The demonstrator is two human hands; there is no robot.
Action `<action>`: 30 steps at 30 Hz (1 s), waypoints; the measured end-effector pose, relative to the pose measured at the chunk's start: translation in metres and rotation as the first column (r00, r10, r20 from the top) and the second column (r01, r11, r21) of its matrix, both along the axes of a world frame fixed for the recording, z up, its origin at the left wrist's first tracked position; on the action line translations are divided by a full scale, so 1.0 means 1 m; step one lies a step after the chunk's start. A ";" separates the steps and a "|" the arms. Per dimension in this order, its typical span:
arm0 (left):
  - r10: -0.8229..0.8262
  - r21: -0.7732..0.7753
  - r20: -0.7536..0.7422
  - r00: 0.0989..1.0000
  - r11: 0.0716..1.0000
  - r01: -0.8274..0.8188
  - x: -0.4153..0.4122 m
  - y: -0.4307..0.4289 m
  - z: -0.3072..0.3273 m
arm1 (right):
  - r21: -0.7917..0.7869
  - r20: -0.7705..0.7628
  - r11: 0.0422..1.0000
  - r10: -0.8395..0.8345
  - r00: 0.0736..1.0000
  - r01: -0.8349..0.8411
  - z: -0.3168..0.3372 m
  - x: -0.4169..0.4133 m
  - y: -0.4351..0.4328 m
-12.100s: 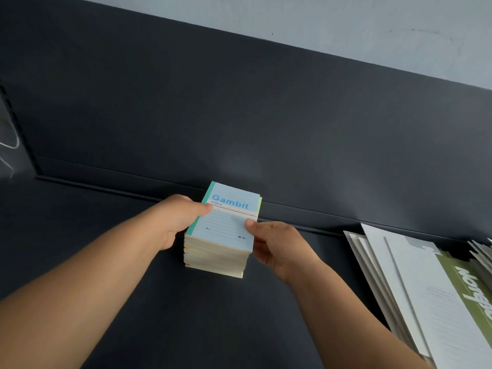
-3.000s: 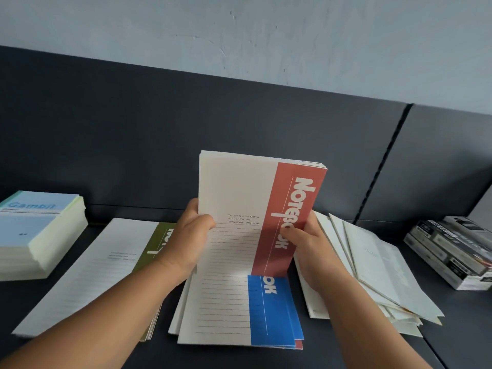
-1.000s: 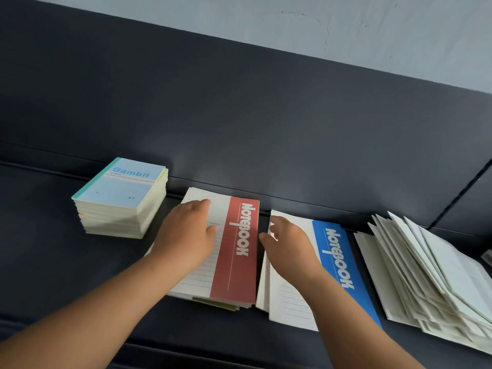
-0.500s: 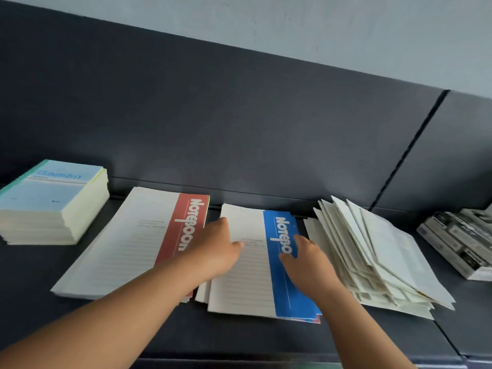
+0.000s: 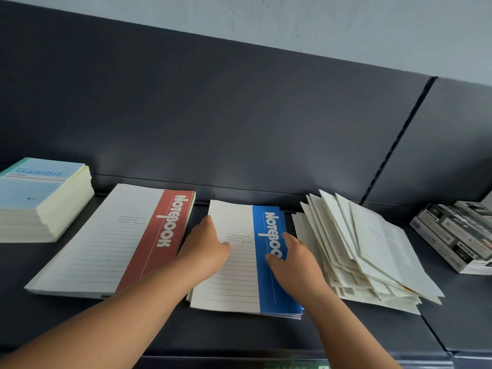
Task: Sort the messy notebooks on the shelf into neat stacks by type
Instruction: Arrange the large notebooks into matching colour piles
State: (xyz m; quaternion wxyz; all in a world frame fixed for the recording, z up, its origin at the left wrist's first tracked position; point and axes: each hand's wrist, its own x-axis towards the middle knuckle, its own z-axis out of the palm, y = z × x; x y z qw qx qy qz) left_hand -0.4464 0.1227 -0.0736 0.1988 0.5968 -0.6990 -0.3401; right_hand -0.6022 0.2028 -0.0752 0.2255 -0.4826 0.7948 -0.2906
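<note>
Just left of the left hand [image 5: 206, 243] lies the red-banded notebook stack [image 5: 114, 243], its edge close to the knuckles but apart from them, and farther left of it stands a thick block of pale blue Gambit pads [image 5: 40, 198]. Right of the right hand [image 5: 292, 259] a fanned pile of cream notebooks [image 5: 367, 257] sprawls (its nearest corners almost brush the fingers), crowding that side; beyond it sit some dark boxes [image 5: 458, 235]. Between the two hands, flat on the dark shelf [image 5: 239, 334], rests the blue-banded notebook stack [image 5: 234, 278]. Its long axis runs away from the person toward the back panel [image 5: 239, 129], tilted slightly to the right at the near end, with the blue band on the right-hand side and the printed word reading along that length. The left hand presses the stack's left edge with fairly straight fingers, thumb laid on the cover; the right hand does likewise at the right edge, thumb on the blue band. Neither hand closes round anything.
</note>
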 end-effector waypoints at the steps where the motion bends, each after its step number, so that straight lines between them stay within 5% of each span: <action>1: 0.040 0.013 -0.051 0.998 0.999 -0.039 0.000 0.001 0.001 | -0.012 0.018 1.000 0.002 1.000 -0.002 0.000 -0.001 0.002; 7: 0.282 0.257 -0.265 0.922 0.942 -0.214 0.004 -0.004 0.004 | -0.056 0.070 0.998 0.030 0.997 -0.026 -0.002 -0.002 0.009; 13: 0.243 0.323 -0.384 0.891 0.939 -0.117 0.006 0.000 0.009 | -0.069 0.115 0.998 0.006 0.993 0.001 -0.013 -0.006 0.003; 17: 0.239 0.349 -0.589 0.772 0.937 -0.024 0.018 0.009 0.022 | -0.124 0.272 0.987 -0.066 0.960 0.103 -0.013 -0.010 0.000; 21: 0.169 0.244 -0.753 0.636 0.969 0.031 0.026 0.019 0.038 | -0.170 0.601 0.962 -0.071 0.796 0.214 0.003 -0.011 -0.004; 26: 0.053 0.027 -0.807 0.588 0.998 -0.052 0.025 0.019 0.060 | -0.452 0.588 0.865 0.107 0.802 0.216 0.042 -0.010 -0.002; 30: -0.003 -0.007 -0.755 0.656 1.000 -0.003 0.024 0.014 0.058 | -0.520 0.532 0.840 0.177 0.828 0.154 0.043 -0.006 0.002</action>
